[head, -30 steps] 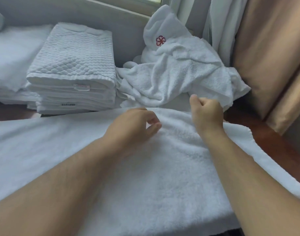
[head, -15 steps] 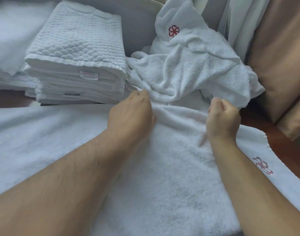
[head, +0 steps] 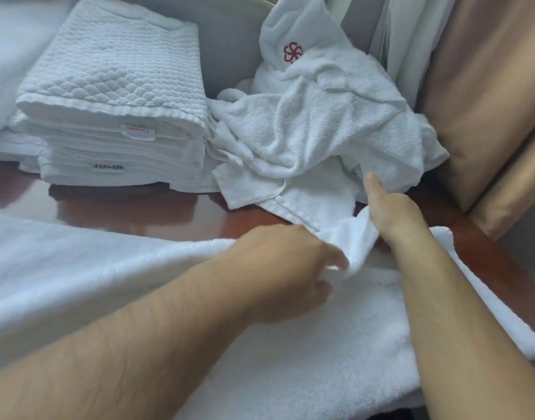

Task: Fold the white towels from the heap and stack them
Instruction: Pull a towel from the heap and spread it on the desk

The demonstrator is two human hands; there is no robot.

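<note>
A large white towel (head: 290, 359) lies spread across the near part of the table. My left hand (head: 284, 268) pinches its far edge near the middle, the cloth bunched at my fingertips. My right hand (head: 390, 207) holds the same raised edge just to the right, thumb pointing at the heap. The heap of crumpled white towels (head: 320, 131), one with a red flower emblem, sits behind my hands against the wall. To its left is a stack of folded white towels (head: 114, 86) with a quilted one on top.
Brown wooden table (head: 138, 207) shows between the spread towel and the stack. Beige cushions (head: 487, 86) and a white curtain (head: 396, 40) close off the right side. More white linen (head: 11, 56) lies at the far left. The table edge runs down the right.
Both hands took hold of the towel's far edge and drew it toward me, away from the heap. A strip of brown table now shows behind it.
</note>
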